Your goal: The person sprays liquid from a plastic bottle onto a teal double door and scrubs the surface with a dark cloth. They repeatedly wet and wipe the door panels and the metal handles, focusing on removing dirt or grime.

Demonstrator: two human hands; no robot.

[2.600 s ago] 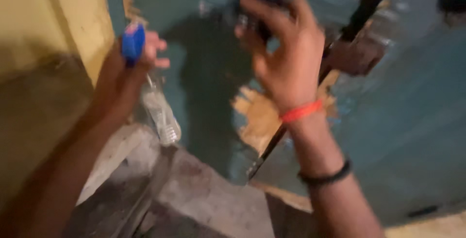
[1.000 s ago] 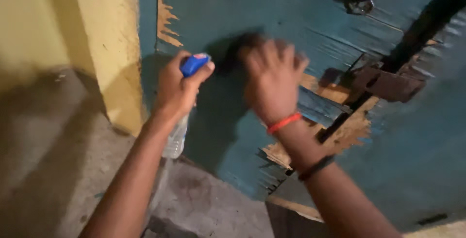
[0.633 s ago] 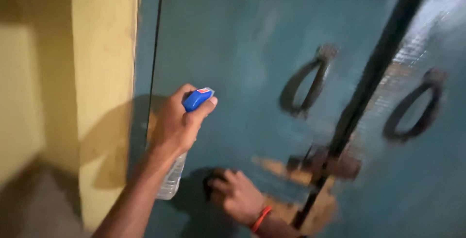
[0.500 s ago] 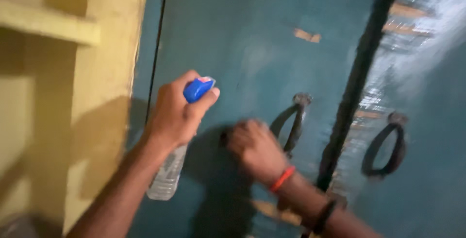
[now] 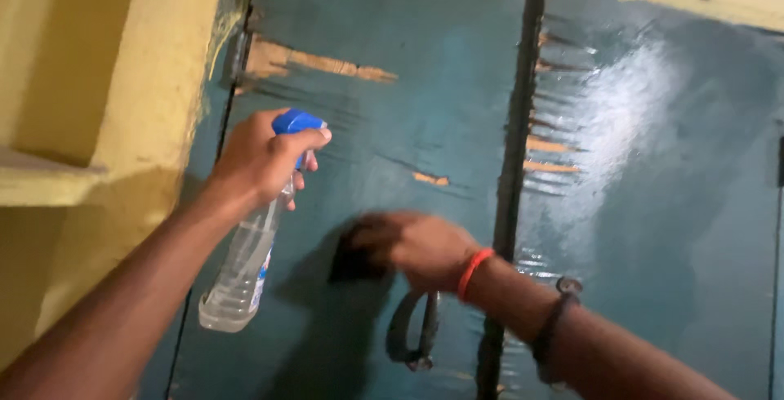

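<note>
Peeling teal door [image 5: 392, 57]; left hand [image 5: 257, 159] gripping clear blue-capped spray bottle [image 5: 241, 273], right hand [image 5: 408, 245] clutching dark cloth [image 5: 353, 255].

A: What is different from a moment ago?

B: The view has climbed up the teal door [image 5: 392, 57]. The floor and the broken lower edge are gone from sight, and the top edge of the door now shows.

A: And the hands?

B: The right hand [image 5: 408, 245] rose with its dark cloth [image 5: 353, 257] and now presses just above the ring handle [image 5: 412, 331]. The left hand [image 5: 257, 155] lifted the spray bottle [image 5: 245, 261] higher too.
</note>
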